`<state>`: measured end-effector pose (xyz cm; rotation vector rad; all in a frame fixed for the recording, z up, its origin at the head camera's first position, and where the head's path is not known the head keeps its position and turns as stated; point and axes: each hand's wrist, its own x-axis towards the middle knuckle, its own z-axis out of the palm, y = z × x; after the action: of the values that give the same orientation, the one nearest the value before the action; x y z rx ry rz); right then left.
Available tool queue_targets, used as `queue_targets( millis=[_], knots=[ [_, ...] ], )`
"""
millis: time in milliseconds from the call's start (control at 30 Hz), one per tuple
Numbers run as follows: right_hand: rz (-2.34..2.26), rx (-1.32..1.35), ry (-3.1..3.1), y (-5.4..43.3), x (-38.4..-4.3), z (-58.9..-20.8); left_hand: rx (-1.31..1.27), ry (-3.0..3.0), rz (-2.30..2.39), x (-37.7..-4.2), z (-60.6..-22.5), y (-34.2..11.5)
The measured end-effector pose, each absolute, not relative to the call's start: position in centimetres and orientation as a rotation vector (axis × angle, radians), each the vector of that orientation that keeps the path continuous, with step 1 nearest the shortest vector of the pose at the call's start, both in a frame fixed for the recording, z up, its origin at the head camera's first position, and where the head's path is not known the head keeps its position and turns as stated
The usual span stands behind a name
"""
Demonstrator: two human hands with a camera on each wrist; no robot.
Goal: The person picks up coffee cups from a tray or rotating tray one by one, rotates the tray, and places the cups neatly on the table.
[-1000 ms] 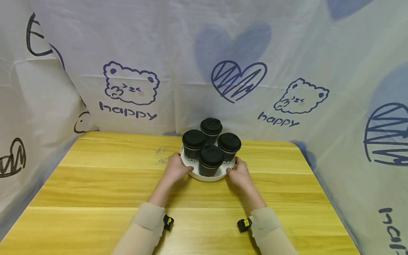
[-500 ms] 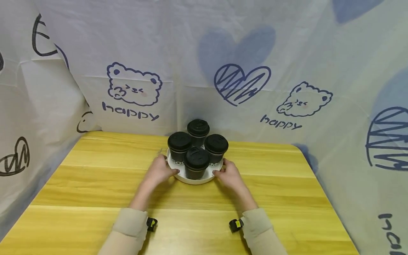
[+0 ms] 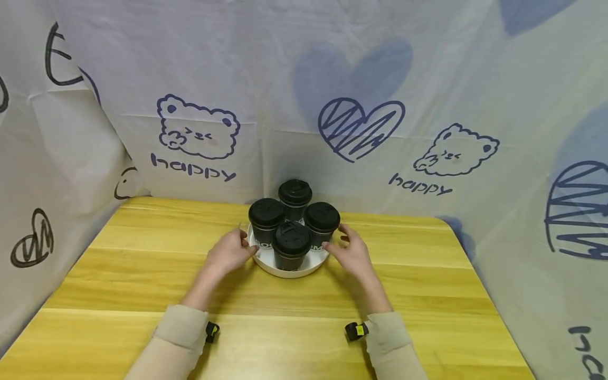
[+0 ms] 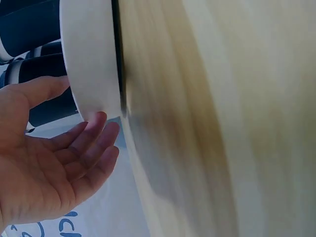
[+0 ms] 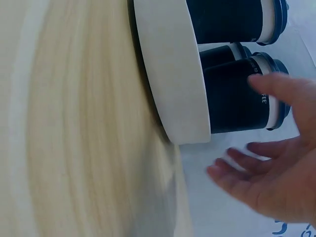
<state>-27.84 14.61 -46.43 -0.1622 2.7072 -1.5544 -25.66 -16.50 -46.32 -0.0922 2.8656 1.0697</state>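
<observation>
A round white tray (image 3: pixel 288 272) rests on the table, bearing several black lidded paper coffee cups, among them a front cup (image 3: pixel 291 247), a left cup (image 3: pixel 266 217), a right cup (image 3: pixel 322 219) and a back cup (image 3: pixel 295 195). At the tray's left side is my left hand (image 3: pixel 230 251); in the left wrist view its fingers (image 4: pixel 96 153) are loosely bent, with the thumb tip at the rim. My right hand (image 3: pixel 352 253) spreads beside the right edge, and the right wrist view shows its fingers (image 5: pixel 237 170) apart from the tray, thumb in front of a cup.
The wooden table (image 3: pixel 294 327) has yellow striped grain. Behind it hangs a white curtain (image 3: pixel 280 79) printed with bears and hearts, close to the back cup; curtain also runs along both sides.
The tray and cups slid left between both hands, then came to rest. Since then my hands have loosened from the rim, the right one moving away to the right.
</observation>
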Motion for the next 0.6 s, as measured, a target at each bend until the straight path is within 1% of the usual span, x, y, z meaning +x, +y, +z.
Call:
queue_targets(
  millis=[133, 300, 600],
  knots=[
    [-1.667, -0.253, 2.717, 14.6, -28.6, -46.6, -0.055, 2.939, 0.959, -26.1, -46.3, -16.7],
    [-1.633, -0.304, 2.739, 14.3, -29.3, -47.1, 0.037, 3.005, 0.818, -26.8, -46.4, -17.2],
    [-1.591, -0.336, 2.733, 13.6, -30.1, -47.5, 0.322, 3.099, 0.373, -27.8, -47.2, -17.9]
  ],
)
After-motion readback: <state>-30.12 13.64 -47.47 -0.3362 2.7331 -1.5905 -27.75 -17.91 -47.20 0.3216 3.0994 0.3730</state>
